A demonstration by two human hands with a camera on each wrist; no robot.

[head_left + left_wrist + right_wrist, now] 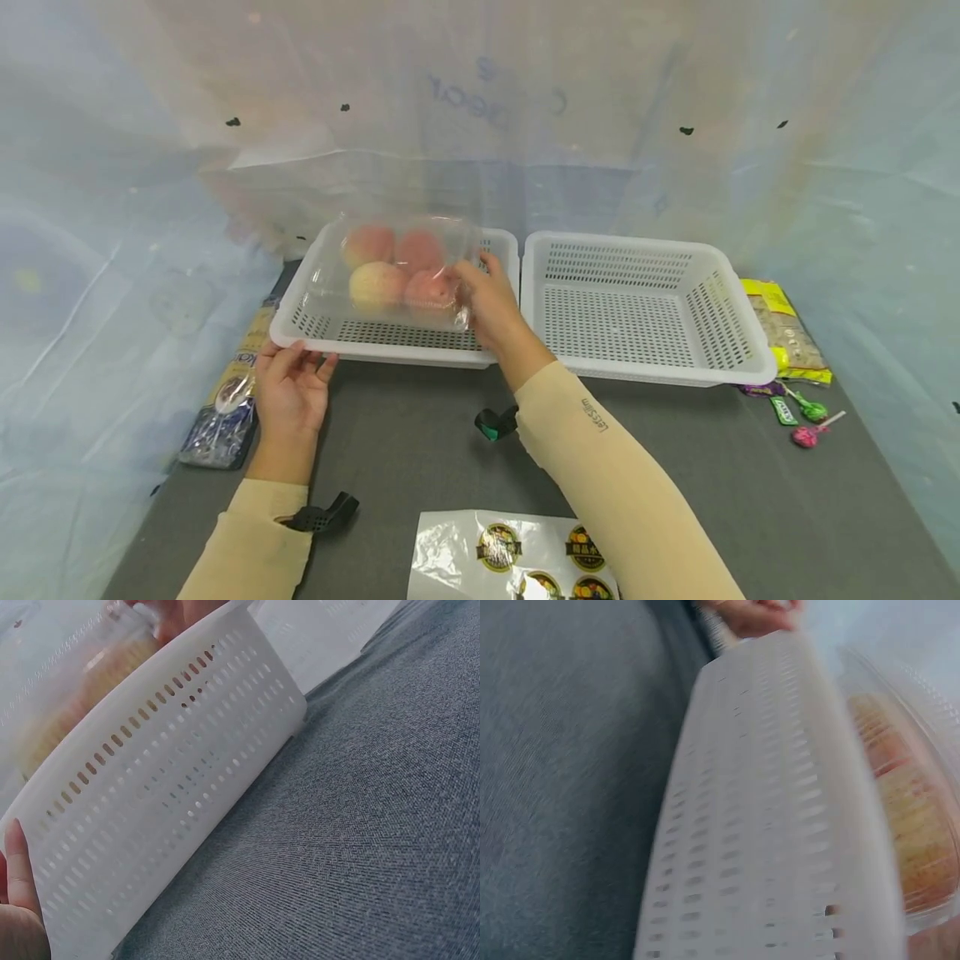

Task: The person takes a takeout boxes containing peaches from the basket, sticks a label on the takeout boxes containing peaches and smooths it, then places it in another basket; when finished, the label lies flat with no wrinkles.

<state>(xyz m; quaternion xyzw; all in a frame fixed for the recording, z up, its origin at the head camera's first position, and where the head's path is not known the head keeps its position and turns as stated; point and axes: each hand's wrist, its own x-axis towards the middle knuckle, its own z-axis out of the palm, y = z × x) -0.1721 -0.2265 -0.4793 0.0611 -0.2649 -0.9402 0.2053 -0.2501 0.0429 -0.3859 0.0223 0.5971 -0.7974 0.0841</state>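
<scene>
My right hand (491, 304) grips the right front corner of a clear plastic clamshell box (330, 283). Several red and yellow peaches (377, 286) show through its lid. The box is over the left white basket (405, 354), partly within its rim. At that basket's front left corner my left hand (292, 392) holds the rim. In the left wrist view a digit of the left hand (21, 877) lies against the slotted outer wall. From the right wrist, the box (911, 802) appears just past the basket's rim, peaches inside.
A second white basket (615, 321) stands beside it on the right. At the left lies a dark and gold packet (232, 392). A yellow bag (787, 329), a green lollipop (813, 408) and a pink lollipop (806, 435) lie right. A sticker sheet (450, 554) lies in front.
</scene>
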